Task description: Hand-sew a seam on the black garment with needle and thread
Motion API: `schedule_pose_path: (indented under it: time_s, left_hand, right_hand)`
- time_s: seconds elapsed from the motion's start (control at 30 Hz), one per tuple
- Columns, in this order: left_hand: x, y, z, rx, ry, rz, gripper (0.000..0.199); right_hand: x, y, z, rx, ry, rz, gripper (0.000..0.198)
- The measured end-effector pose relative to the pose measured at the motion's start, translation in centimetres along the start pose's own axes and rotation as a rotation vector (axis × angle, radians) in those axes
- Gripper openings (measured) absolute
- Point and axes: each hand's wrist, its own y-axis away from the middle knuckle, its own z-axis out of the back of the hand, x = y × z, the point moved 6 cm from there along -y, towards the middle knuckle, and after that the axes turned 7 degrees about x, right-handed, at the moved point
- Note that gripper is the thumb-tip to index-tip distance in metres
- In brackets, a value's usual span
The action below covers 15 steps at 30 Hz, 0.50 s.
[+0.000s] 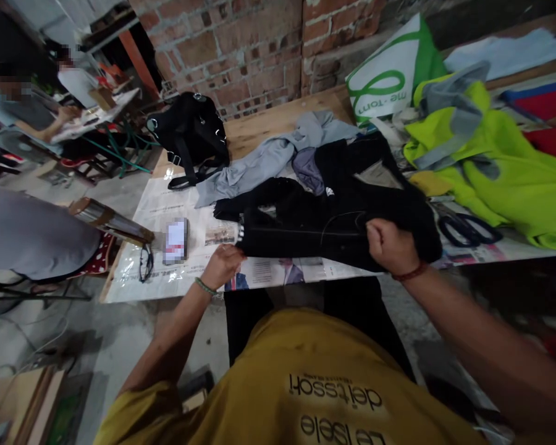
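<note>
A black jacket-like garment with a small white logo lies spread on the newspaper-covered table. My left hand is closed on the end of its sleeve, beside some short white stripes. Further right, my right hand is a closed fist on the same garment, gripping the black cloth. A thin pale line, perhaps a thread, runs along the sleeve between my hands. Behind the garment lies a light grey cloth. Dark-handled scissors rest just right of my right hand.
A phone, glasses and a brown cylinder are at the left. A black bag stands behind. Neon yellow clothing and a green-white bag fill the right. Other people sit at the left.
</note>
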Motion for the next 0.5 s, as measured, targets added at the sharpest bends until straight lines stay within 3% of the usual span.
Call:
schedule_pose_path:
  time_s: [0.1,0.2,0.37,0.43,0.5]
  left_hand:
    - [-0.4,2.3,-2.6,0.021,0.118,0.127,0.024]
    - [-0.5,2.6,-2.6,0.045,0.204,0.191,0.024]
    - [0.4,1.9,-2.6,0.349,0.440,0.274,0.025]
    - [0.9,1.5,-2.7,0.400,0.413,0.363,0.037]
    - [0.9,0.6,-2.4,0.372,0.282,0.439,0.047]
  right_hand:
    - [0.1,3.1,-2.3,0.101,-0.056,-0.041,0.025]
    - [-0.4,3.9,-2.7,0.118,-0.092,-0.108,0.024]
    - [-0.5,3.5,-2.6,0.116,-0.120,-0.130,0.025]
    - [-0.5,3.4,-2.7,0.133,-0.109,-0.134,0.026]
    - [-0.4,3.3,-2.9,0.149,-0.104,-0.154,0.027]
